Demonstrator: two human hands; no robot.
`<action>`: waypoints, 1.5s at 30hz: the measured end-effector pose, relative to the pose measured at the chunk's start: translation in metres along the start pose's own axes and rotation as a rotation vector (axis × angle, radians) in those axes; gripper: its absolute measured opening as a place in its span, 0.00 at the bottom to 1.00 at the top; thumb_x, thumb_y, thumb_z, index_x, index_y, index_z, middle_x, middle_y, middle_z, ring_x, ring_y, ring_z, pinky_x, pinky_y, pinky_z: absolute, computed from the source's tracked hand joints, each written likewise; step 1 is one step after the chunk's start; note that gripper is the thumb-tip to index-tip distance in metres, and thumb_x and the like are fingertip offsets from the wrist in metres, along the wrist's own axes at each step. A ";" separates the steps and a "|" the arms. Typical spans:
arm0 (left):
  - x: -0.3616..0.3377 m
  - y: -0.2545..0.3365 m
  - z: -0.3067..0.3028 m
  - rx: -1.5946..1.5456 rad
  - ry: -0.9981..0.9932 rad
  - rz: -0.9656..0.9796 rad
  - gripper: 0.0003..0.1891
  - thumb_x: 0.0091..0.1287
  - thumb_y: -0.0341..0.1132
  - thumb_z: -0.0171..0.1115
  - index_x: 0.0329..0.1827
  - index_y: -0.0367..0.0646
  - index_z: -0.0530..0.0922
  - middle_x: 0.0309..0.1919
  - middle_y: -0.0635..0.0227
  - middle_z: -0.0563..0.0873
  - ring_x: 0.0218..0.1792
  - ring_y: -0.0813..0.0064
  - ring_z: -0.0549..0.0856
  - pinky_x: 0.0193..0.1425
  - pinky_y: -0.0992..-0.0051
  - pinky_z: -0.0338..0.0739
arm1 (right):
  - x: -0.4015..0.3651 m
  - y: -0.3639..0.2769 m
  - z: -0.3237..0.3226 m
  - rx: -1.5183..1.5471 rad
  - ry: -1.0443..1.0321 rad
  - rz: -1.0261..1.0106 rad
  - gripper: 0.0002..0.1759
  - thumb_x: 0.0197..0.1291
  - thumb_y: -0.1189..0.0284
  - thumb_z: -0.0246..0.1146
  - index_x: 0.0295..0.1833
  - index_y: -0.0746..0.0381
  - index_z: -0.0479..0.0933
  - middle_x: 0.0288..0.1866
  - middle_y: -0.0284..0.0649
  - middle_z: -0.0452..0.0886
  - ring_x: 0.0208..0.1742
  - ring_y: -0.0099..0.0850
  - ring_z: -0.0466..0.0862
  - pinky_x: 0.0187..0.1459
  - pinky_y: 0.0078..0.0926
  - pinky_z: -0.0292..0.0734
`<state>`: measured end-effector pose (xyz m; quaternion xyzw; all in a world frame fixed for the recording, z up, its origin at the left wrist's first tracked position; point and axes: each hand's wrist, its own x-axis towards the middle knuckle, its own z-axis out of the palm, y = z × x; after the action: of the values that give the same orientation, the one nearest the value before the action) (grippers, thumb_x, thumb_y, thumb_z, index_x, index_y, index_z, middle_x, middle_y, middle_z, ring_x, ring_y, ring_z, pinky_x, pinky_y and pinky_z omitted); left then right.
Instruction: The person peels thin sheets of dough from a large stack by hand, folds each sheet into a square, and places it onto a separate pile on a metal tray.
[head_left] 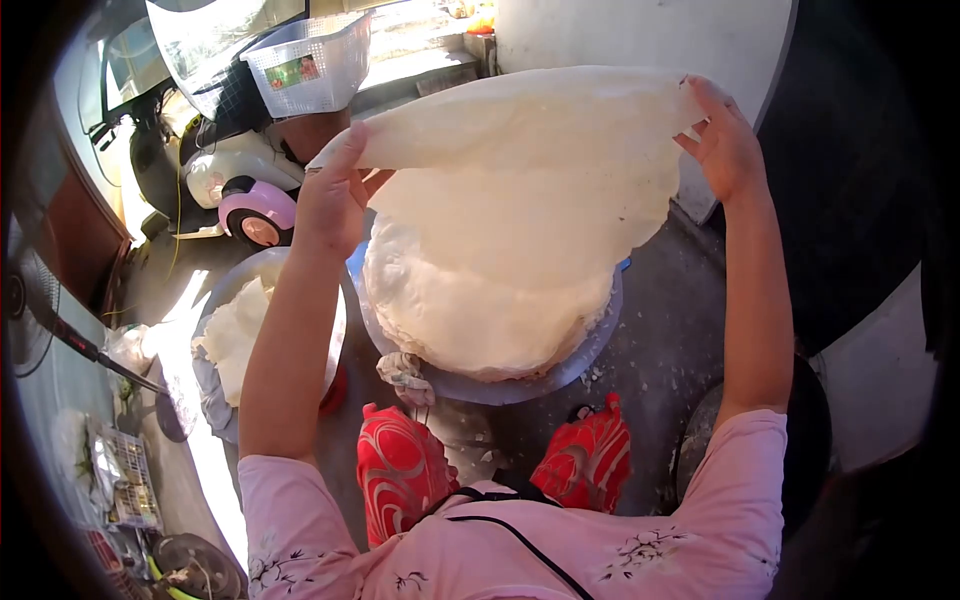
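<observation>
A large, thin, pale flatbread sheet (pixel 530 120) is stretched between my two raised hands, its far edge lifted. My left hand (pixel 338 200) pinches the sheet's left end, thumb on top. At the right end, the fingers of my right hand (pixel 722 140) grip its upper corner. The sheet droops toward me over a thick round stack of similar pale sheets (pixel 480 320), overlapping its far part in this view. Under the stack is a round light-coloured tray (pixel 475 392). A crumpled cloth (pixel 403 376) lies against the tray's near left edge.
Left of the stack, a round pan (pixel 340 335) holds torn pale sheets (pixel 235 335). Farther back are a white plastic basket (pixel 310 65) and a scooter with a pink wheel guard (pixel 255 212). A fan (pixel 30 300) stands far left. Pale crumbs dot the floor.
</observation>
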<state>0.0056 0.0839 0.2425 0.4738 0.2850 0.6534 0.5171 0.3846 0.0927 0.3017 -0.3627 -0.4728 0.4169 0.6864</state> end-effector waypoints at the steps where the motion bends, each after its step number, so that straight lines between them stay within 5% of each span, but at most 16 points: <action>1: -0.008 0.005 0.000 -0.015 -0.031 0.049 0.17 0.68 0.43 0.57 0.52 0.41 0.76 0.49 0.68 0.82 0.53 0.73 0.79 0.61 0.66 0.69 | -0.006 0.001 -0.002 0.002 0.001 0.001 0.12 0.62 0.63 0.61 0.49 0.54 0.75 0.49 0.28 0.78 0.54 0.22 0.74 0.59 0.37 0.63; 5: -0.066 -0.008 -0.022 -0.016 -0.077 0.011 0.16 0.68 0.37 0.57 0.53 0.35 0.76 0.50 0.63 0.82 0.53 0.70 0.80 0.60 0.68 0.70 | -0.065 0.025 -0.032 -0.007 -0.034 -0.114 0.13 0.61 0.67 0.62 0.48 0.62 0.77 0.46 0.35 0.80 0.50 0.25 0.78 0.54 0.22 0.68; 11: -0.184 -0.103 -0.082 0.122 0.195 -0.605 0.25 0.65 0.33 0.62 0.63 0.37 0.67 0.57 0.64 0.76 0.58 0.72 0.74 0.63 0.72 0.67 | -0.182 0.124 -0.079 -0.055 -0.028 0.476 0.12 0.58 0.75 0.62 0.48 0.67 0.78 0.44 0.36 0.82 0.44 0.25 0.81 0.47 0.24 0.75; 16: -0.236 -0.112 -0.094 0.208 0.221 -0.692 0.24 0.63 0.35 0.64 0.61 0.36 0.70 0.54 0.64 0.78 0.55 0.73 0.76 0.61 0.72 0.69 | -0.246 0.158 -0.087 -0.084 -0.036 0.718 0.12 0.57 0.78 0.62 0.47 0.67 0.78 0.43 0.37 0.83 0.43 0.25 0.82 0.47 0.25 0.76; 21: -0.222 -0.099 -0.093 0.202 0.183 -0.640 0.21 0.63 0.34 0.63 0.58 0.34 0.72 0.51 0.62 0.81 0.53 0.71 0.79 0.59 0.70 0.71 | -0.217 0.148 -0.053 0.021 0.022 0.648 0.13 0.58 0.77 0.62 0.48 0.67 0.77 0.44 0.37 0.82 0.42 0.26 0.82 0.45 0.25 0.76; 24: -0.167 -0.101 -0.093 -0.236 0.116 -0.620 0.17 0.67 0.37 0.54 0.51 0.31 0.75 0.46 0.54 0.83 0.48 0.62 0.83 0.56 0.65 0.75 | -0.157 0.164 -0.033 0.128 0.051 0.616 0.14 0.60 0.72 0.60 0.50 0.66 0.74 0.42 0.38 0.82 0.42 0.28 0.82 0.44 0.26 0.77; 28: -0.100 -0.123 -0.108 -0.410 0.270 -0.536 0.21 0.68 0.44 0.51 0.52 0.32 0.72 0.54 0.53 0.78 0.57 0.60 0.78 0.60 0.57 0.73 | -0.073 0.195 0.010 0.363 0.009 0.652 0.21 0.63 0.64 0.58 0.55 0.66 0.69 0.49 0.44 0.78 0.46 0.32 0.81 0.44 0.26 0.78; 30: -0.085 -0.122 -0.115 -0.531 0.238 -0.677 0.20 0.68 0.44 0.51 0.51 0.33 0.72 0.53 0.54 0.79 0.58 0.61 0.77 0.61 0.56 0.72 | -0.063 0.212 0.020 0.285 0.013 0.720 0.21 0.64 0.63 0.58 0.55 0.66 0.68 0.51 0.44 0.76 0.47 0.32 0.80 0.45 0.27 0.78; 32: -0.092 -0.127 -0.104 -0.390 0.393 -0.654 0.20 0.67 0.43 0.54 0.52 0.34 0.73 0.52 0.53 0.79 0.54 0.61 0.78 0.60 0.59 0.72 | -0.062 0.230 0.022 0.207 0.020 0.787 0.21 0.64 0.63 0.58 0.54 0.67 0.67 0.52 0.45 0.75 0.49 0.32 0.80 0.46 0.27 0.78; 34: -0.114 -0.133 -0.100 0.302 0.299 -0.451 0.21 0.65 0.40 0.58 0.55 0.34 0.73 0.53 0.53 0.78 0.50 0.60 0.80 0.59 0.63 0.72 | -0.082 0.245 0.015 -0.222 -0.035 0.621 0.18 0.63 0.64 0.58 0.51 0.66 0.70 0.46 0.41 0.77 0.42 0.29 0.82 0.42 0.26 0.79; 36: -0.135 -0.152 -0.129 0.462 0.172 -0.480 0.26 0.58 0.38 0.66 0.58 0.36 0.72 0.55 0.54 0.75 0.53 0.57 0.77 0.61 0.63 0.69 | -0.091 0.249 -0.005 -0.352 -0.046 0.621 0.15 0.62 0.65 0.59 0.48 0.65 0.72 0.40 0.38 0.78 0.38 0.28 0.82 0.39 0.24 0.78; 38: -0.153 -0.156 -0.136 1.500 -0.206 0.048 0.34 0.49 0.38 0.72 0.62 0.42 0.70 0.60 0.55 0.69 0.61 0.55 0.68 0.61 0.62 0.66 | -0.094 0.258 -0.039 -0.484 -0.059 0.627 0.13 0.62 0.66 0.60 0.45 0.64 0.75 0.34 0.34 0.79 0.34 0.26 0.82 0.35 0.23 0.78; 40: -0.161 -0.155 -0.127 1.557 -0.158 -0.055 0.38 0.45 0.37 0.73 0.63 0.46 0.69 0.61 0.56 0.68 0.63 0.53 0.64 0.62 0.57 0.63 | -0.091 0.269 -0.068 -0.676 -0.036 0.505 0.09 0.59 0.67 0.62 0.37 0.63 0.78 0.23 0.31 0.78 0.27 0.24 0.81 0.29 0.22 0.74; 43: -0.162 -0.161 -0.128 1.697 -0.103 -0.022 0.42 0.41 0.34 0.73 0.65 0.46 0.66 0.64 0.57 0.64 0.64 0.52 0.64 0.65 0.59 0.61 | -0.097 0.264 -0.060 -0.934 -0.029 0.246 0.13 0.58 0.64 0.62 0.32 0.63 0.77 0.20 0.36 0.78 0.28 0.26 0.82 0.30 0.26 0.74; 45: -0.158 -0.161 -0.129 1.731 -0.114 0.196 0.34 0.43 0.30 0.68 0.60 0.45 0.72 0.59 0.60 0.71 0.62 0.56 0.68 0.60 0.56 0.65 | -0.102 0.249 -0.041 -1.069 -0.031 0.212 0.15 0.57 0.61 0.62 0.32 0.64 0.77 0.22 0.38 0.79 0.27 0.29 0.82 0.31 0.29 0.74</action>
<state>-0.0441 -0.0012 0.0024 0.7545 0.6129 0.2241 -0.0696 0.3456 0.0917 0.0325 -0.7007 -0.5899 0.1905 0.3533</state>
